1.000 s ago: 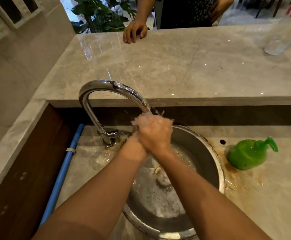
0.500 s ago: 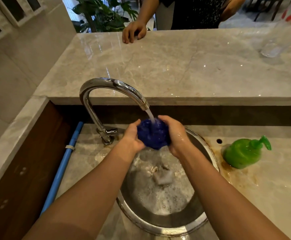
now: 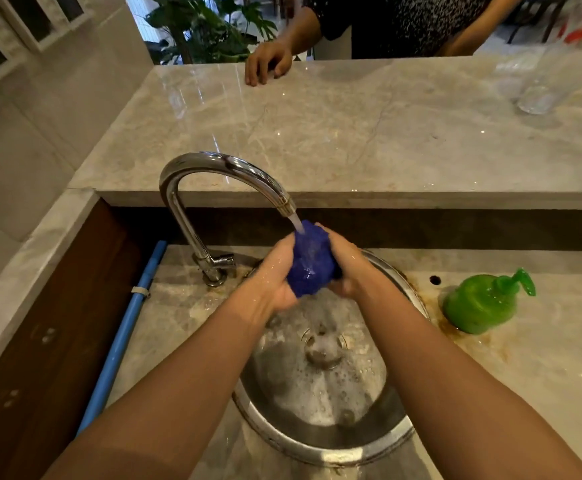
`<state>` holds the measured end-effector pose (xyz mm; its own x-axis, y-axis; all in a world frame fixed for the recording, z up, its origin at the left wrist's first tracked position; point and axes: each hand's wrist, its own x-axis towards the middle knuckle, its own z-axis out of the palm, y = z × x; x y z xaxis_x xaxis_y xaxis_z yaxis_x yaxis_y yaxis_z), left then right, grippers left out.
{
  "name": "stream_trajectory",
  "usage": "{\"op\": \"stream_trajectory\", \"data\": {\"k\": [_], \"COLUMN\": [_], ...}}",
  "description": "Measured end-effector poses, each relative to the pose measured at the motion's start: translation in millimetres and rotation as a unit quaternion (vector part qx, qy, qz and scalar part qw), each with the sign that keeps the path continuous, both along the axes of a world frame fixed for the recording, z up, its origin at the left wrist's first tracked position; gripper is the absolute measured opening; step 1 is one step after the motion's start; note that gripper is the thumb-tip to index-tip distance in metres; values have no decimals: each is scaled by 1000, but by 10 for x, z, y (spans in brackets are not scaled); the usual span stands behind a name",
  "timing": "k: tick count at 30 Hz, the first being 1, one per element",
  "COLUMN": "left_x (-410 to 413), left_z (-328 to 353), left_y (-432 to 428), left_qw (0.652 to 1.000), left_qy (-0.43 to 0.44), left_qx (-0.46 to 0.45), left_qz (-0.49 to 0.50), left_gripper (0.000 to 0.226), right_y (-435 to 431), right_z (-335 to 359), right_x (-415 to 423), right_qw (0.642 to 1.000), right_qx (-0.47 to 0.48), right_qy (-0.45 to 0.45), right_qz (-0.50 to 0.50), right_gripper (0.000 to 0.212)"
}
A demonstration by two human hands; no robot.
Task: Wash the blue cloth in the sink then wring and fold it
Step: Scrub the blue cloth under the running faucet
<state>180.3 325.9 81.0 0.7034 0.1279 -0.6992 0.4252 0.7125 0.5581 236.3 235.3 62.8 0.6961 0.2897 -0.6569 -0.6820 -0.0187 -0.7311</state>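
Marble table, round steel sink, tap running.
Balled blue cloth clenched between left hand and right hand; rinsing, wringing next.

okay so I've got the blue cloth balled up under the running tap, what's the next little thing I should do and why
Probably turn and knead the blue cloth between the left hand and right hand. It is bunched into a tight ball, and the stream from the faucet lands only on its top. Suds sit in the sink below, so the inner folds likely need rinsing before wringing.
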Motion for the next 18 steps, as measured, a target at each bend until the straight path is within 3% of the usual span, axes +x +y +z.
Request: {"op": "stream_trajectory", "data": {"k": [2, 4, 7, 10, 12, 13, 16, 18], "left_x": [-10, 3, -26, -82, -70, -40, 62, 112], "left_z": [19, 5, 51, 145, 197, 186, 150, 69], "left_y": [96, 149, 66, -72, -91, -82, -153, -216], "left_qw": [999, 996, 993, 990, 997, 999, 992, 972], "left_qy": [-11, 6, 26, 6, 20, 26, 4, 9], "left_qx": [-20, -38, -88, -139, -70, -26, 121, 226], "left_qz": [40, 83, 70, 18, -28, -31, 18, 64], "left_gripper": [38, 34, 36, 40, 45, 45, 37, 39], "right_y": [-93, -86, 30, 87, 71, 64, 154, 289], "right_z": [76, 94, 164, 143, 171, 207, 175, 122], "right_x": [-24, -42, -107, -112, -63, -73, -120, -167], "right_qw": [993, 992, 989, 929, 891, 895, 959, 972], "right_qx": [104, 114, 37, -95, -151, -136, -17, 2], "right_qy": [52, 14, -131, -345, -414, -411, -280, -234], "right_qz": [25, 49, 64, 99, 110, 108, 46, -18], "right_gripper": [31, 33, 24, 25, 19, 20, 44, 49]}}
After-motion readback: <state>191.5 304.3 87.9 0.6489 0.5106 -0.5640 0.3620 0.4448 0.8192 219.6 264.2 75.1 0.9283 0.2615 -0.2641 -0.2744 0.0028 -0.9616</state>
